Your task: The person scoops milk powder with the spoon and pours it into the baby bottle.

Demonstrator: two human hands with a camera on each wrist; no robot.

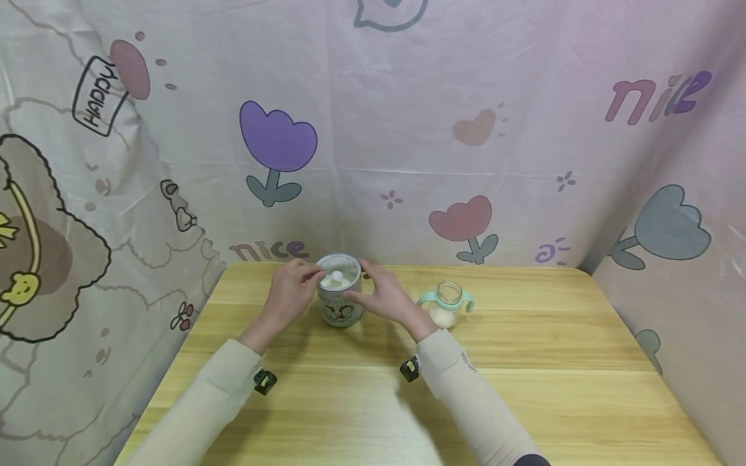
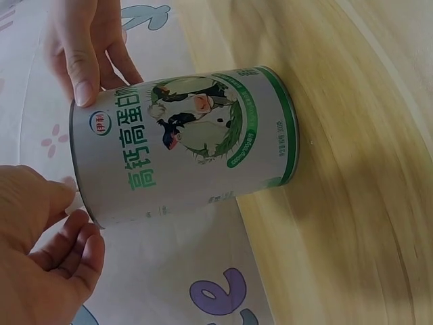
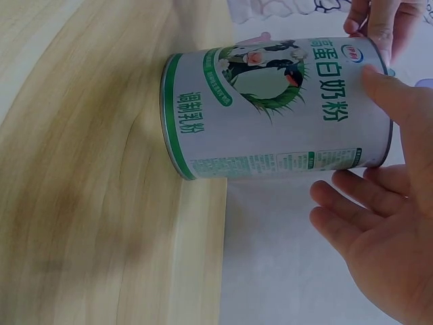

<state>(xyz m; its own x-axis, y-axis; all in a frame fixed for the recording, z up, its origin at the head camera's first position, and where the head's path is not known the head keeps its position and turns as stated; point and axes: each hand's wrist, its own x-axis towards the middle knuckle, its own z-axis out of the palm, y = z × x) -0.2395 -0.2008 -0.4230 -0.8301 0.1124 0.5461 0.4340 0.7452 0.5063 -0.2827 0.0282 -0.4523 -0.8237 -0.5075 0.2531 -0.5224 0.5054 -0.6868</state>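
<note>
A white and green milk powder can (image 1: 340, 309) stands upright on the table, its top uncovered. Inside its metal rim, white contents show, with a small rounded white piece (image 1: 337, 277) on top. My right hand (image 1: 384, 296) grips the can's upper right side, thumb on the front and fingers around the back. At the left of the rim, my left hand (image 1: 291, 288) pinches with thumb and forefinger; I cannot tell what thin part lies between them. The can's cow picture (image 2: 199, 118) and green lettering face me in both wrist views.
Right of the can, behind my right wrist, stands a clear baby bottle (image 1: 449, 292) with mint green handles, uncapped, with pale contents low inside. The wooden table (image 1: 524, 349) meets a printed cloth backdrop (image 1: 373, 129) at the back and both sides.
</note>
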